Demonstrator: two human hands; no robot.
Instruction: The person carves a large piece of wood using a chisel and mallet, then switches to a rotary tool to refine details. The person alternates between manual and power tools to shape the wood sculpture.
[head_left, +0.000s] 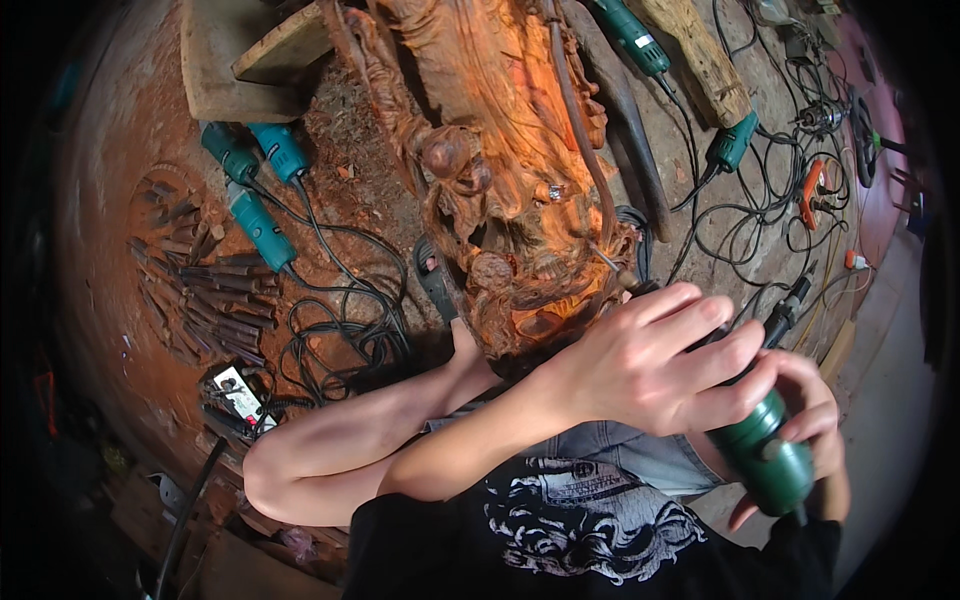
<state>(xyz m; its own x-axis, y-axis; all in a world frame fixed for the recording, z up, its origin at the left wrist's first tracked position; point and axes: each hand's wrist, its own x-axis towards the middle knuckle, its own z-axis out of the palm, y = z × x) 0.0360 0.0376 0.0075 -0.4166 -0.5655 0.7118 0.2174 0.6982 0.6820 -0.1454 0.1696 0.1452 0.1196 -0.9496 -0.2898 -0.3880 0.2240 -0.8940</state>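
Observation:
A green electric die grinder (778, 462) slants across my lap, its thin bit (610, 264) directed at a carved reddish-brown wood sculpture (520, 130). I cannot tell whether the tip touches the wood. My left hand (655, 365) reaches across from the left, fingers curled round the front part of the tool. Further back, my right hand (815, 410) wraps the grinder's body, thumb underneath. The sculpture lies between my legs, with knobbly rounded forms and deep hollows; its near end is partly hidden by my left forearm.
On the left floor lie several teal grinders (262, 228), a pile of dark chisels (215, 295) and a power strip (240, 395). Tangled black cords (745, 225) spread on the right, near another green grinder (735, 142), an orange-red socket block (811, 194) and a rough timber (700, 60).

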